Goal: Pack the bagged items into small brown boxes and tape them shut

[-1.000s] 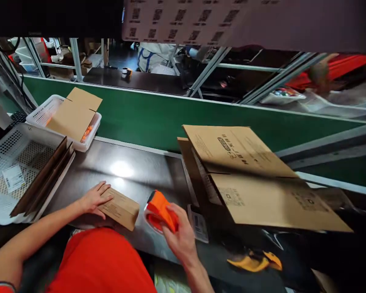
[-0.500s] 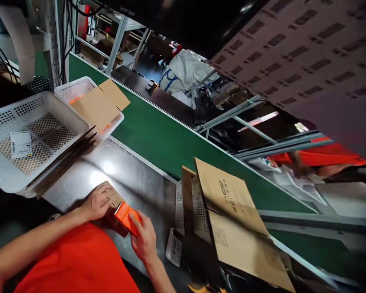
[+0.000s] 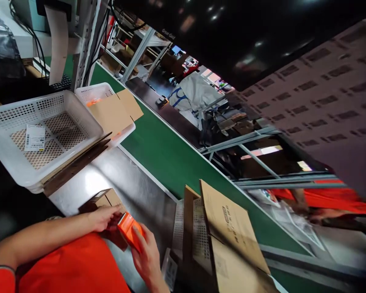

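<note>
A packing warehouse is showing here: a green conveyor belt (image 3: 171, 156) is running beyond the fingers, with flattened cartons (image 3: 232, 232) and plastic baskets (image 3: 39, 134) lying beside them.

Small box (image 3: 105, 200) – matt brown cardboard, lying under the left hand (image 3: 105, 217) on the worktop (image 3: 131, 187), whose dark surface is showing a glossy, smooth sheen with a bright reflection. Tape dispenser (image 3: 128, 230) – orange plastic, smooth, sitting in the right hand (image 3: 146, 256). Left of the worktop, the baskets (image 3: 9, 162) are showing white perforated plastic. Beyond the worktop, the conveyor belt (image 3: 167, 158) is looking matt green. Right of it, flat cartons (image 3: 232, 240) are showing printed matt cardboard.
</note>
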A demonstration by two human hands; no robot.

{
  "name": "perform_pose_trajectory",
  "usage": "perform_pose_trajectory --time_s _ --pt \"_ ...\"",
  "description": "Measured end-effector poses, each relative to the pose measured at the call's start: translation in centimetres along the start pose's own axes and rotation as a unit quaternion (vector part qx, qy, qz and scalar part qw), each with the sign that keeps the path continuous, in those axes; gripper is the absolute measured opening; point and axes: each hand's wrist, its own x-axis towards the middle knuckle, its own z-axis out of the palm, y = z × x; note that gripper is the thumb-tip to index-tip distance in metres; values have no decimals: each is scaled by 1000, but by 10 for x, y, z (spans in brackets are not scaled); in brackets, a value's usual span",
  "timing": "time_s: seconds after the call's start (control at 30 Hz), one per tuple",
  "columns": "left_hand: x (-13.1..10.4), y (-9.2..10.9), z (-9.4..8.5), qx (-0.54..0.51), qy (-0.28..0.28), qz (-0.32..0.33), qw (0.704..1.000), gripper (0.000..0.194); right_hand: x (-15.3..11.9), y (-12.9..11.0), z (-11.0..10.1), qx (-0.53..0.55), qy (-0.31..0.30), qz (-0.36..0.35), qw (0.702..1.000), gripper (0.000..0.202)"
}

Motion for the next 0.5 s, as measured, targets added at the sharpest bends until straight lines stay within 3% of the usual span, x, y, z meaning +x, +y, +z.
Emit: perform_pose_trajectory --time_s 0.13,0.23,0.37,0.5 --pt "2 3 13 38 78 23 996 30 5 7 -16 47 -98 -1 994 64" --pt "5 16 4 91 138 64 984 30 6 6 -27 69 -169 55 982 62" --pt "10 48 -52 135 236 115 955 21 6 0 -32 58 -211 119 968 60" --pt "21 68 -112 171 306 128 927 21 18 -3 -21 -8 -239 101 966 55"
